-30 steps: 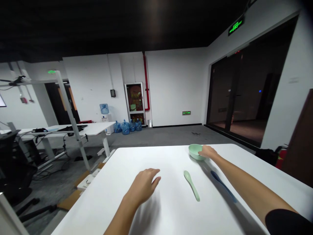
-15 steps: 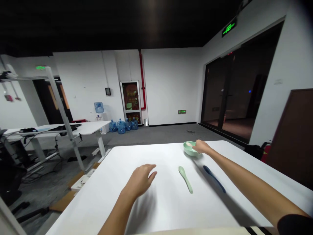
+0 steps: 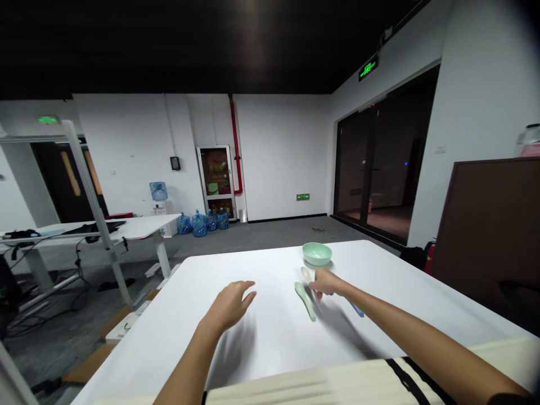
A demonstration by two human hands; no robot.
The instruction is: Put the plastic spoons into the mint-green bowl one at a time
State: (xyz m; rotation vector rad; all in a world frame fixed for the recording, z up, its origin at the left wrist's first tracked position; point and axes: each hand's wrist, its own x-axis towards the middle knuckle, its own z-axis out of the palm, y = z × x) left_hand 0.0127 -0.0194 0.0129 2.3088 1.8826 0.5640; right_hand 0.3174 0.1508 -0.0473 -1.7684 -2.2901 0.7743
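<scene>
My right hand (image 3: 328, 282) is closed on a pale pink spoon (image 3: 306, 274), whose bowl end points away from me. Just left of it, a light green spoon (image 3: 305, 301) lies on the white table (image 3: 270, 343). A dark blue spoon (image 3: 357, 310) is mostly hidden beneath my right hand and forearm; only its handle end shows. Beyond the spoons stands a mint green bowl (image 3: 317, 255) near the far edge, with nothing visible inside. My left hand (image 3: 234, 304) hovers over the table's left part, thumb and fingers apart, holding nothing.
Cream cloth with black stripes (image 3: 337, 382) runs along the near edge. To the left is another white desk (image 3: 143, 225) with cables and a metal post (image 3: 90, 185). Blue water bottles (image 3: 199, 223) stand by the far wall. A brown panel (image 3: 489, 230) rises at right.
My right hand has brought the pale pink spoon out of the bowl and nearer to me, beside the green spoon. My left hand stays about where it was. The camera view has turned slightly right.
</scene>
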